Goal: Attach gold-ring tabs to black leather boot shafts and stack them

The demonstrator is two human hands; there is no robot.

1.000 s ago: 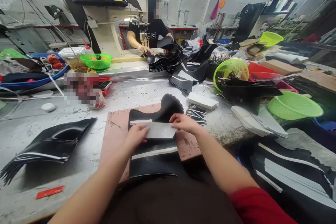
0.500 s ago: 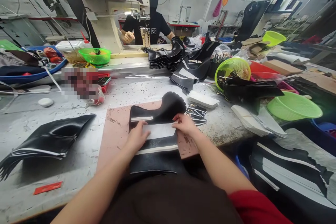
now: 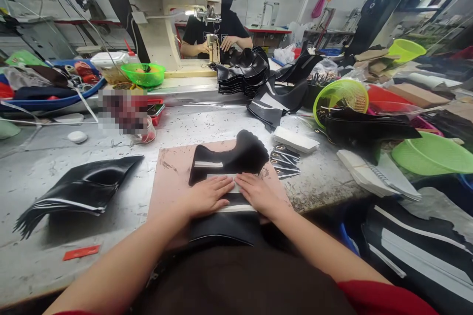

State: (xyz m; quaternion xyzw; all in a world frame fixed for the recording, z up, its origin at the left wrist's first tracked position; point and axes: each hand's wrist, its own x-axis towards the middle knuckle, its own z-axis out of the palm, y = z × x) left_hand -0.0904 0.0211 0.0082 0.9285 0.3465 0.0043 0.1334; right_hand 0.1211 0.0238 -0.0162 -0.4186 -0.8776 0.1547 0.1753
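A black leather piece (image 3: 221, 226) with pale strips lies in front of me, its curved, scalloped end pointing away. Across its middle is a white strip (image 3: 216, 175), mostly covered by my hands. My left hand (image 3: 209, 196) rests flat on the strip with fingers stretched inward. From the other side my right hand (image 3: 258, 194) lies flat as well, its fingertips almost meeting the left ones. Under the leather is a pink board (image 3: 168, 172). Right of it are several small black pieces with eyelets (image 3: 284, 161) and a stack of white strips (image 3: 296, 139).
A stack of black leather pieces (image 3: 81, 187) lies left, near a red strip (image 3: 81, 252). Ahead stands a sewing machine (image 3: 155, 24), with a co-worker (image 3: 192, 34) behind it. Green baskets (image 3: 434, 152) and more leather parts (image 3: 417, 241) are on the right.
My fingers have gone from pinching the white strip's ends to lying flat on it, both hands now close together at the middle. The co-worker's hands have moved to the machine.
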